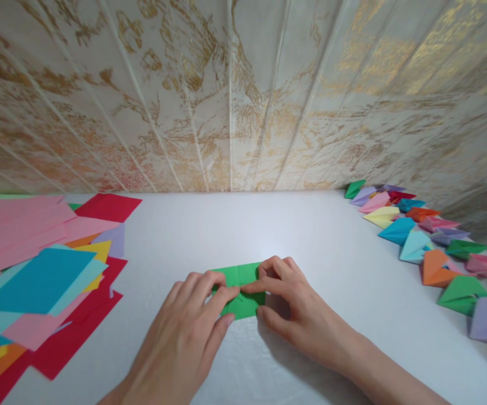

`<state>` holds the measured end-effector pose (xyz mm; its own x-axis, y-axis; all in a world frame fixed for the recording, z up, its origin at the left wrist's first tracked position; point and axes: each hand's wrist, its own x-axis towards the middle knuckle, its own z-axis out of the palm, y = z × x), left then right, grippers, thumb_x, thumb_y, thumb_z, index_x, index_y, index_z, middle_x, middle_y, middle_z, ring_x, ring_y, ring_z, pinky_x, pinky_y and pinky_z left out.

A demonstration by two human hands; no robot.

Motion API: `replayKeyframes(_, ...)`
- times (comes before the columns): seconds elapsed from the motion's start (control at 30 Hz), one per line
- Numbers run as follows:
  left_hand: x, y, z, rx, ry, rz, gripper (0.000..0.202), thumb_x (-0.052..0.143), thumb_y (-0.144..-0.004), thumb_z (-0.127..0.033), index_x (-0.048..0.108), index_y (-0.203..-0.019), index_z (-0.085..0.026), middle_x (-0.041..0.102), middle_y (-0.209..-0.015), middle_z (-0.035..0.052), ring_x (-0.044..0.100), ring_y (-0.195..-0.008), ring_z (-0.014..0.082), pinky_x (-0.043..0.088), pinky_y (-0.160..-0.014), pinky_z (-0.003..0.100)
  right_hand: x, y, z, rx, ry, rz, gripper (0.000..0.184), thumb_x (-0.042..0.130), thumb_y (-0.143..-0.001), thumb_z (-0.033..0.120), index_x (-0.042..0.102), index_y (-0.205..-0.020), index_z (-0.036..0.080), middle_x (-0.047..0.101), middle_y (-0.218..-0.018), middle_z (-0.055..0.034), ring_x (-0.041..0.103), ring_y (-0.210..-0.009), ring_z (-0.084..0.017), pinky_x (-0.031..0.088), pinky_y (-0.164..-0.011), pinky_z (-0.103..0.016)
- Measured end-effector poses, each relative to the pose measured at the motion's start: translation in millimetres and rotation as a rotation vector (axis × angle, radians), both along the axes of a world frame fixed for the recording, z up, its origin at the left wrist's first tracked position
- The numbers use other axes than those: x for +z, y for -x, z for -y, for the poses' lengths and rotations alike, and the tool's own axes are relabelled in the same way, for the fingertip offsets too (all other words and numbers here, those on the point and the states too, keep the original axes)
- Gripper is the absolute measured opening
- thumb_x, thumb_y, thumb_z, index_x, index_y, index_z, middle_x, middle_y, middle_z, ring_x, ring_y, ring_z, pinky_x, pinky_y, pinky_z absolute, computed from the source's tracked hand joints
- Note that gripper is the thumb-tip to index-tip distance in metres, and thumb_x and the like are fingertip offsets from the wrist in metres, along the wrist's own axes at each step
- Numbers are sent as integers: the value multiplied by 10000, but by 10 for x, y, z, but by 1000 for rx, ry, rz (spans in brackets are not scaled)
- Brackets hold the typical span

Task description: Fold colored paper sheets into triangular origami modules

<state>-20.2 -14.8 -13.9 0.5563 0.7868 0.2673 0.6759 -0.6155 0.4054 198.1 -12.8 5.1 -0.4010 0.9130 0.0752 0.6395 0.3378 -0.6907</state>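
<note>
A small green sheet of origami paper (pixel 245 274) lies near the front middle of the table, with crease lines across it. My left hand (pixel 188 323) grips its left side, fingertips on the upper face and thumb at the lower edge. At the right side, my right hand (pixel 296 298) holds the paper between bent fingers and thumb. Both index fingertips almost meet at the middle of the sheet, by the crease. Parts of the sheet's left and right edges are hidden under my fingers.
Loose coloured paper, with a blue sheet (pixel 40 281) and a red sheet (pixel 110 208) among it, is piled on the left. Rows of folded paper pieces, including an orange piece (pixel 437 268), run along the right. A patterned wall (pixel 230 112) rises behind the white table (pixel 235 225).
</note>
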Motion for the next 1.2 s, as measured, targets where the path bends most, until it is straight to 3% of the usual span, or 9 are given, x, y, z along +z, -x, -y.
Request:
replayKeyframes(0.27,53,4,-33,-47,-165,-68,388,446,-932,-38,571,-1255,-212,594,-1118,60,528,-1000,245,441,-780,368,115,-56,-7,122,-53,145,434,728,-829,140,701,-1223,322,584,-1048,-75,497,-986,-277,476,-884,-492)
replayKeyframes(0.43,1,11,-26,-66,-248,-45,398,409,-919,-23,614,-1215,-192,639,-1175,45,534,-1071,219,431,-898,342,57,-43,17,140,-113,126,381,699,-865,169,675,-1236,248,610,-1113,-93,515,-1020,-283,490,-893,-486)
replayKeyframes(0.57,-19,32,-37,-82,-259,-69,383,407,-924,-47,622,-1209,-186,663,-1176,35,559,-1047,206,425,-905,328,33,-35,14,145,-130,123,346,695,-869,178,661,-1213,175,627,-1121,-104,540,-994,-268,504,-896,-457)
replayKeyframes(0.7,21,26,-50,-79,-277,-93,367,403,-938,-66,633,-1195,-191,674,-1163,37,575,-1024,212,422,-871,339,56,-54,-6,167,-140,135,337,691,-861,167,663,-1196,192,627,-1111,-94,549,-980,-267,504,-882,-450)
replayKeyframes(0.9,66,-23,-83,-80,-279,-31,242,482,-1027,-325,660,-1131,-199,710,-1088,18,606,-953,218,397,-858,361,65,-42,3,154,-116,124,364,715,-835,158,644,-1192,166,615,-1116,-102,531,-992,-271,484,-906,-458)
replayKeyframes(1.1,16,-30,-107,-52,-271,95,268,426,-1056,-297,683,-1010,-236,723,-997,-6,613,-910,195,377,-875,373,52,10,47,149,-167,173,380,760,-805,194,620,-1155,147,619,-1091,-95,531,-974,-266,477,-884,-439)
replayKeyframes(1.2,-3,-10,-95,-48,-205,114,210,476,-1036,-262,685,-1056,-256,721,-1030,-11,609,-938,190,386,-890,377,5,0,43,218,-291,259,218,658,-906,186,627,-1119,152,646,-1035,-89,546,-923,-251,461,-831,-410)
